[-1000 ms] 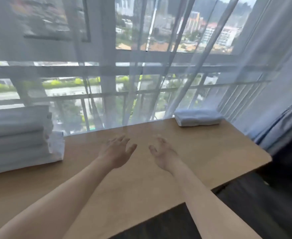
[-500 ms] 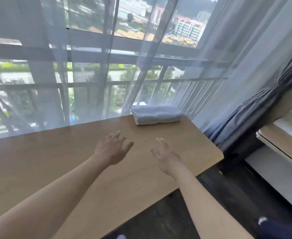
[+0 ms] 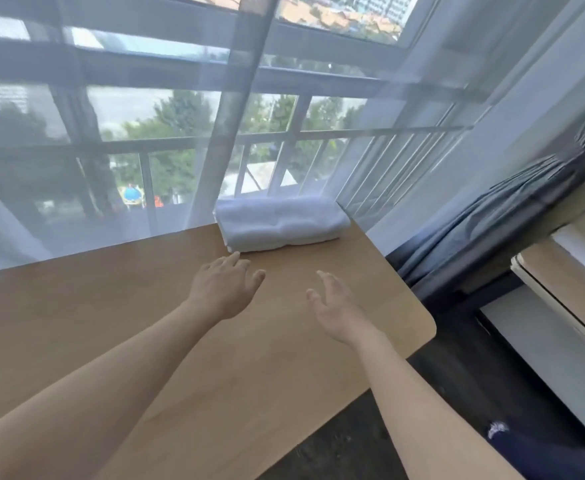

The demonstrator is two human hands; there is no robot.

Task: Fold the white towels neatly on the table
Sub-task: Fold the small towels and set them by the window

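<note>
Both hands sit closer to the folded towel than before, left hand spread, right hand spread, neither holding anything. Towel's long axis runs 9-to-3 along the surface far edge at 12 o'clock, bare wood flanking.

You stand in a high-rise bedroom. Sheer curtains veil a window; a bed sits beside you.

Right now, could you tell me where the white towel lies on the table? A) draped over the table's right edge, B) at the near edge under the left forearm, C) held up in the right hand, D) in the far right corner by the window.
D: the folded white towel sits at the table's far right corner, beyond both open hands.
</note>
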